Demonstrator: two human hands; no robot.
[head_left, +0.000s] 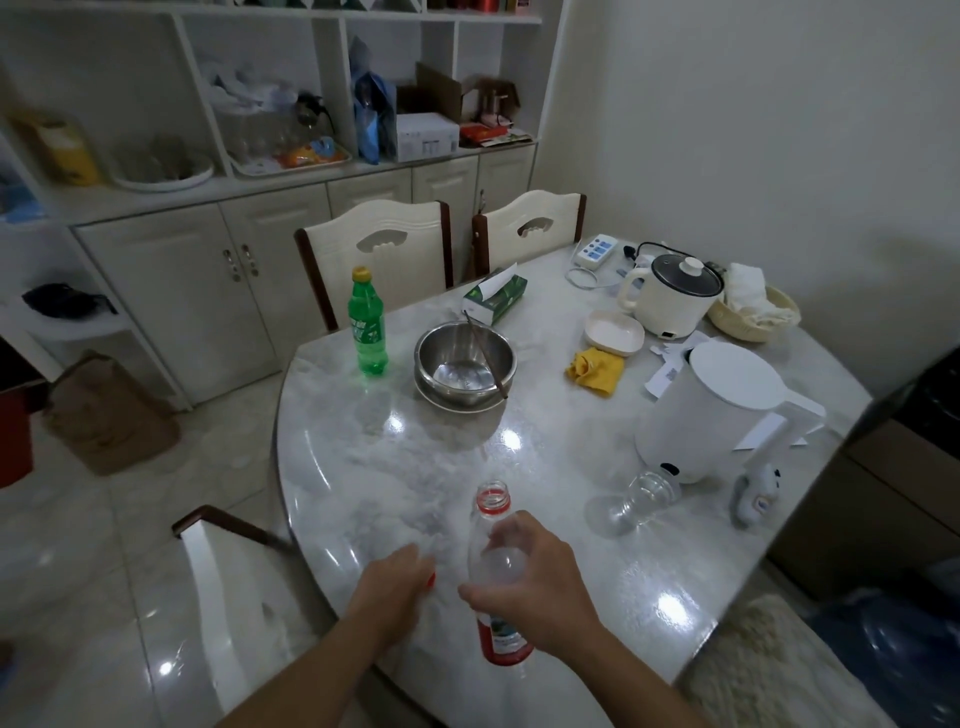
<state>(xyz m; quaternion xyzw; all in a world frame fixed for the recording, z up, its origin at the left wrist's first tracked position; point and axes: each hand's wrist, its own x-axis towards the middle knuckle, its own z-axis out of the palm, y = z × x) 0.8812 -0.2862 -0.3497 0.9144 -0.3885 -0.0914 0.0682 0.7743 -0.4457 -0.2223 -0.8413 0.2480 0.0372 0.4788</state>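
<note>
A clear plastic bottle (491, 525) with a red label and an open red-ringed neck stands upright near the front edge of the marble table (395, 467). My right hand (530, 577) grips its middle. Just left of it, my left hand (395, 577) holds the red cap (430, 580) in curled fingers; only a sliver of the cap shows.
A green soda bottle (368, 325) and a steel bowl (464, 364) with chopsticks stand mid-table. A white kettle (711, 410), an empty glass (636, 501), a small cooker (670, 293), a yellow cloth (595, 370) and a tissue box (494, 297) lie right and behind. Chairs surround the table.
</note>
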